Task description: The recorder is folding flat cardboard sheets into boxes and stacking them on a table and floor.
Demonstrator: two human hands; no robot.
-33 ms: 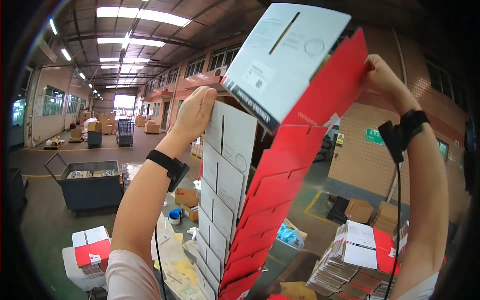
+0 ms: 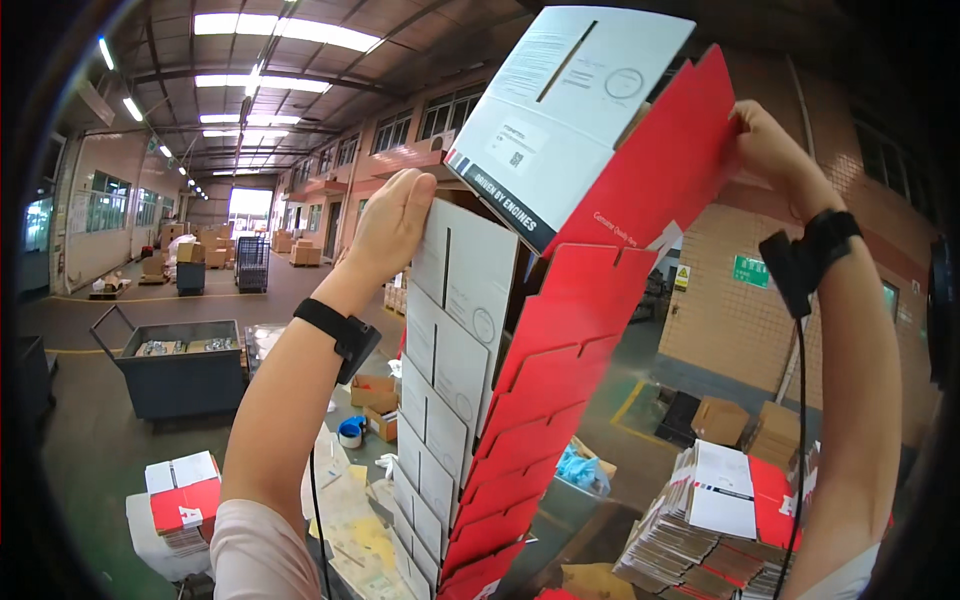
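A tall stack of nested, open cardboard boxes, white on the left side and red on the right, rises in front of me. The top box is tilted above the stack, its white face toward me and its red side at the right. My left hand is closed round the upper left edge of the stack's highest seated box; its fingertips are hidden behind the cardboard. My right hand grips the far right edge of the top box's red side, with some fingers out of sight behind it.
Flattened boxes lie in piles at the lower right and lower left. A grey cart stands at the left. Blue tape and small cartons are behind the stack. Brown cartons sit by the brick wall.
The top box has tipped slightly, so its white face shows more squarely. My right hand has shifted a little with it; my left hand has barely moved.
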